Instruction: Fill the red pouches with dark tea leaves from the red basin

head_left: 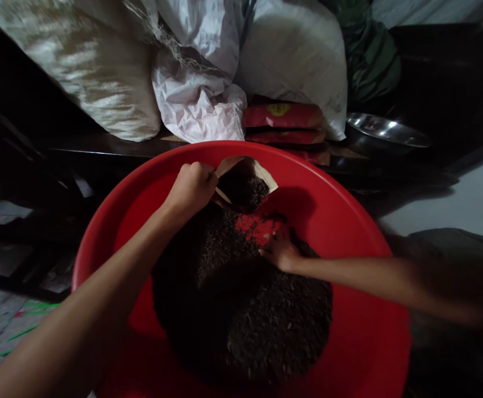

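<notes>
A large red basin (pixel 117 193) holds a wide heap of dark, loose, leaf-like material (pixel 278 326). My left hand (pixel 193 188) is closed on the left edge of an open paper bag (pixel 268 177), whose mouth faces me near the basin's far side. Some of the same dark material lies inside the bag. Just below and right of the bag, my right hand (pixel 281 250) rests at the upper edge of the heap with its fingers apart, beside a patch of bare red bottom. Its fingertips are partly blurred.
Behind the basin stand large white sacks (pixel 295 61), stacked red packets (pixel 285 116) and a dark green bag (pixel 369 55). A shiny metal bowl (pixel 386 130) sits at the back right. Green strips (pixel 21 333) lie on the floor at left.
</notes>
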`<state>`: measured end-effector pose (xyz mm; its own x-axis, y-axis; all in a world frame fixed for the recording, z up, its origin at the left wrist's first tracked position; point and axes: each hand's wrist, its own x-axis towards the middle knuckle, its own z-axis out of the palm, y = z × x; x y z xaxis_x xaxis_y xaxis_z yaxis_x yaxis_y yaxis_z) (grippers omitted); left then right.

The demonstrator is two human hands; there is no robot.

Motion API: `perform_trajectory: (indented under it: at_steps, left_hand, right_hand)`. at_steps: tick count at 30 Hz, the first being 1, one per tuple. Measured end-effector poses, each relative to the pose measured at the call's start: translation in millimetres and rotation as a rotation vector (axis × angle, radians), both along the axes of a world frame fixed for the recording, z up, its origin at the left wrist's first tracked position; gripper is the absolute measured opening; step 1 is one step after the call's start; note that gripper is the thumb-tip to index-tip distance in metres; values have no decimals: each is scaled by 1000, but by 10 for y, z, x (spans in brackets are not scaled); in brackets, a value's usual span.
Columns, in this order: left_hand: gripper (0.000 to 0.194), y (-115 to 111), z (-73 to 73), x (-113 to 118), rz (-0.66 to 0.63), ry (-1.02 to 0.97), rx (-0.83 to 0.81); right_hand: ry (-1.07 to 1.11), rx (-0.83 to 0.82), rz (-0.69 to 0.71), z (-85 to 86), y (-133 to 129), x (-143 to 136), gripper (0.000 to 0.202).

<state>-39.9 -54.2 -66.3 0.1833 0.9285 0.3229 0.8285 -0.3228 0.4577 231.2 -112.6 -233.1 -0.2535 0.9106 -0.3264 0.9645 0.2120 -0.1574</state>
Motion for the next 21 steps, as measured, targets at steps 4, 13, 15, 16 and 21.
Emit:
perform_trajectory:
  at_steps: [4,13,15,16,21]
  left_hand:
    - [33,-2,-1,-14,-1,-11,-26]
    - [32,3,-4,6,-40,-91,-22]
    - [33,0,-14,-9,-36,-130,-40]
    - [35,-1,-21,-17,-25,-140,-41]
    - [36,-3,-38,-11,-8,-129,-7]
  right_hand:
    - [-76,-115,140,181,-156,-125,29]
    - [424,749,600,1431,294,-595,32]
    - [483,895,511,1654,510,-605,26]
    - [498,952,454,1711,593,-568,23]
    - [350,881,58,1527,716,-189,16]
